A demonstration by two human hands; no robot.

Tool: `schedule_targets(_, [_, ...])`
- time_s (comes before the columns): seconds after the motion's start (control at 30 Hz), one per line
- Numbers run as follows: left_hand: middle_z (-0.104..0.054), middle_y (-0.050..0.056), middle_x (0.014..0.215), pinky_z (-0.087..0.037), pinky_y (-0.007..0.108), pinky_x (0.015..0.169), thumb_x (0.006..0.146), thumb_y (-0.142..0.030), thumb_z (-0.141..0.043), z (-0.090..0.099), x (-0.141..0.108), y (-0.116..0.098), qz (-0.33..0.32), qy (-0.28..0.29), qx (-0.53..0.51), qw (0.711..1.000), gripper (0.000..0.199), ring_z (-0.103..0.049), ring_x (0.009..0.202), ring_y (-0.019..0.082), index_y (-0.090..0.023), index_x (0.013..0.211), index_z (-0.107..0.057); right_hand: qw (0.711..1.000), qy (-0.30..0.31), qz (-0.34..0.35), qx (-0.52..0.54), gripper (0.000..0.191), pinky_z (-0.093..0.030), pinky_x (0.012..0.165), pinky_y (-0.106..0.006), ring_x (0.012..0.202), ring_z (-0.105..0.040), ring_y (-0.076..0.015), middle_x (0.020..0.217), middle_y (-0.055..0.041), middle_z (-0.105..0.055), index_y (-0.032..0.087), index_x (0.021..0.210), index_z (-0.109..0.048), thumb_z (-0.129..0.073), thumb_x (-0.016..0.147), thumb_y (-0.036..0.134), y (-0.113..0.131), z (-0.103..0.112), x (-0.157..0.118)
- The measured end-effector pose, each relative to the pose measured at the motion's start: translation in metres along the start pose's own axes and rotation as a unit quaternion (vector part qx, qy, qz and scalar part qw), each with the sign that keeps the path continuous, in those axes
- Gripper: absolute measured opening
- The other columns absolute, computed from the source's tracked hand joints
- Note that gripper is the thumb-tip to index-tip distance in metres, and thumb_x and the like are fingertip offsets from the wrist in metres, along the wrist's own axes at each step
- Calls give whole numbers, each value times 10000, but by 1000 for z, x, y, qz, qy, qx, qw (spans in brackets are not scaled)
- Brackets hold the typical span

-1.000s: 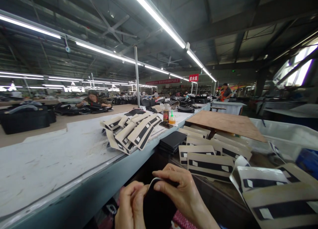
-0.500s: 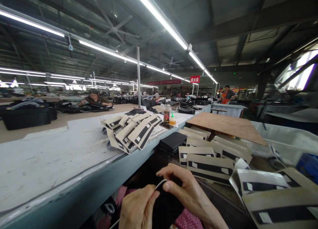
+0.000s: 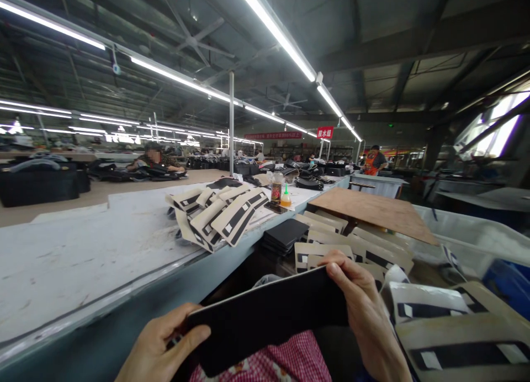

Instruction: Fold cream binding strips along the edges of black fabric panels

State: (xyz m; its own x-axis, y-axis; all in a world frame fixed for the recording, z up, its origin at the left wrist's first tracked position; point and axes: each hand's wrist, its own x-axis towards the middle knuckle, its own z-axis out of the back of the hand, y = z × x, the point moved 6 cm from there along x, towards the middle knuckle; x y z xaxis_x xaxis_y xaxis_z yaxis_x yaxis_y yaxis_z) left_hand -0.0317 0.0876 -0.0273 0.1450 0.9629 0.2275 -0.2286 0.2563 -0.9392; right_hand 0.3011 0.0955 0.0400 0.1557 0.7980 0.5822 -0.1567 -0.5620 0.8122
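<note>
A black rectangular panel with rounded corners and a pale edge is stretched between my two hands, above a red checked cloth on my lap. My left hand pinches its left upper corner between thumb and fingers. At the right upper corner, my right hand grips it the same way, thumb on the near face. Beyond my right hand lie several beige panels with black strips and small white patches. A stack of black panels sits just past the held one.
On the white table to the left rests a pile of beige panels. Behind it stand a dark jar and a green-tipped glue bottle. A brown board lies to the right. Two people work farther back.
The black panel was bent between my hands, which were close together. Now my hands have spread apart to its two ends, and its broad black face is turned toward me.
</note>
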Motion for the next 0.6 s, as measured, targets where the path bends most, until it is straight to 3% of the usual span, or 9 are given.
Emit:
schedule_targets(0.07, [-749,4,765,-602,257,702,798,-588,-766,0,-2,9,28,-100,-142,985,367,-717,705,203,-224,841,-777,1000,-18,-5,-2,407,-350,542,-248,598,-457,-135,705,8,-556,208,747,-711,-666,923,573,-7,3,-2])
schedule_targets(0.1, [-735,5,741,-605,271,691,776,-593,-783,0,-3,10,16,-149,-165,975,385,-698,670,197,-213,833,-773,1000,-19,-6,-8,404,-363,547,-250,606,-470,-140,711,5,-565,210,757,-720,-666,920,576,-10,3,-3])
schedule_targets(0.17, [-701,4,681,-589,259,631,754,-611,-792,0,-3,6,-25,-222,-146,964,421,-652,605,178,-193,786,-755,1000,-7,-8,-22,333,-407,587,-261,645,-528,-161,729,-6,-614,222,803,-768,-732,878,544,-14,2,-4])
schedule_targets(0.23, [-658,-5,644,-548,223,577,765,-620,-777,1,-4,0,-54,-265,-102,957,441,-609,580,157,-186,720,-716,997,43,-9,-55,223,-454,658,-278,724,-605,-194,780,-20,-686,249,897,-825,-815,822,458,-14,-3,-4])
schedule_targets(0.33, [-592,-29,642,-475,180,560,835,-563,-733,0,-5,-7,-70,-278,-64,956,401,-542,592,126,-188,704,-680,971,193,4,-142,227,-486,723,-289,812,-673,-215,878,-32,-743,293,1079,-834,-775,880,385,-13,-23,-9])
schedule_targets(0.4, [-540,-44,631,-427,174,550,876,-504,-702,-2,-8,-13,-82,-277,-32,957,357,-483,585,112,-191,707,-677,946,263,32,-188,224,-483,697,-284,776,-672,-200,851,-32,-732,277,1035,-832,-667,974,415,-12,-36,-14])
schedule_targets(0.5, [-518,-49,613,-403,186,542,910,-432,-664,-6,-12,-21,-101,-267,15,958,315,-454,571,112,-197,701,-686,932,279,80,-218,416,-461,639,-287,691,-631,-190,716,-29,-678,225,784,-787,-574,1029,485,-8,-48,-16])
schedule_targets(0.53, [-519,-50,603,-403,188,536,920,-414,-652,-7,-12,-24,-110,-259,30,959,314,-458,562,113,-200,692,-681,929,280,90,-223,444,-464,641,-289,694,-633,-192,713,-32,-679,220,760,-770,-564,1031,504,-7,-52,-16])
schedule_targets(0.6, [-539,-50,591,-418,185,530,937,-384,-631,-10,-10,-30,-133,-235,57,961,315,-483,541,113,-204,683,-672,928,285,97,-217,403,-489,676,-288,753,-667,-199,800,-43,-719,224,886,-782,-561,1029,530,-4,-63,-18])
